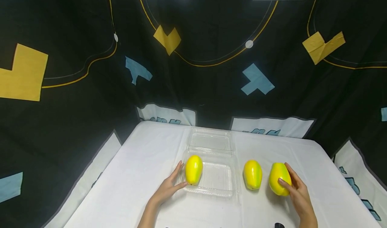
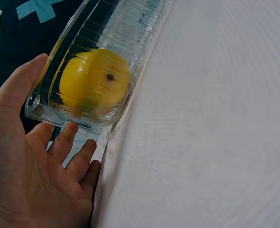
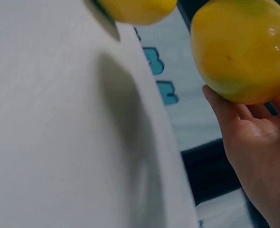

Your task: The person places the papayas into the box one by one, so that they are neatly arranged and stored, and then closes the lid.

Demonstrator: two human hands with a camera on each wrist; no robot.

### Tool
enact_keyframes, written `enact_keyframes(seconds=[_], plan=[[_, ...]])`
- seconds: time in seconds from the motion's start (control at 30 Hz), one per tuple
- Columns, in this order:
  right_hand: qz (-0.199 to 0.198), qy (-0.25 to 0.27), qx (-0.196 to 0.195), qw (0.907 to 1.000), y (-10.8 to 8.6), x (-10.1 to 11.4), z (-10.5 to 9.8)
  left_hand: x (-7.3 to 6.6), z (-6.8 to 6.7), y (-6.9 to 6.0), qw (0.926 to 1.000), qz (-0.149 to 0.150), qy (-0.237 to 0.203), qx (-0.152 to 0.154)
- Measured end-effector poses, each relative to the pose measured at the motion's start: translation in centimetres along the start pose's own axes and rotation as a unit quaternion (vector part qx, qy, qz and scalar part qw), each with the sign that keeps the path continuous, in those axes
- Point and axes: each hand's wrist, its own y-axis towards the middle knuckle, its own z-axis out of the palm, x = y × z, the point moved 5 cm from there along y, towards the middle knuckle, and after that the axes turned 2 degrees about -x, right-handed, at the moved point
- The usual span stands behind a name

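Observation:
A clear plastic clamshell container lies on the table with its lid folded back. One glossy yellow oblong fruit sits in its left side. My left hand is at the container's near left corner, thumb by the front rim and fingers spread along the left side. From the left wrist view, the fingers look relaxed, beside the container wall. My right hand grips another yellow fruit between thumb and fingers, above the tabletop. A third yellow fruit stands between the container and the right hand.
The table has a white cover. A small black object shows at its near edge. Behind hangs a black cloth with yellow and blue shapes.

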Motion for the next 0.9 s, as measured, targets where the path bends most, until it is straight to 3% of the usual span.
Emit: enact_keyframes(seconds=[0.17,0.27,0.33,0.43,0.6,0.9], plan=[[-0.091,-0.015,0.000,0.9958,1.8,-0.6,0.5,0.1,0.0,0.0,1.0000,-0.002,0.004,-0.001],[-0.123,-0.010,0.010,0.9924,0.7,2.2,2.4,0.1,-0.1,-0.1,1.0000,-0.004,0.004,-0.003],[-0.159,0.023,0.017,0.9869,-0.4,4.4,3.8,0.1,-0.1,-0.1,1.0000,-0.005,0.004,-0.003],[-0.167,0.032,0.025,0.9851,-2.1,7.7,6.0,0.0,-0.1,-0.1,1.0000,-0.001,0.004,-0.002],[-0.173,0.020,0.036,0.9841,-3.2,10.7,8.9,-0.1,-0.1,-0.1,1.0000,0.000,0.006,-0.003],[-0.180,0.006,0.083,0.9802,-3.7,11.4,14.0,-0.2,-0.1,-0.1,1.0000,0.001,0.002,-0.003]])
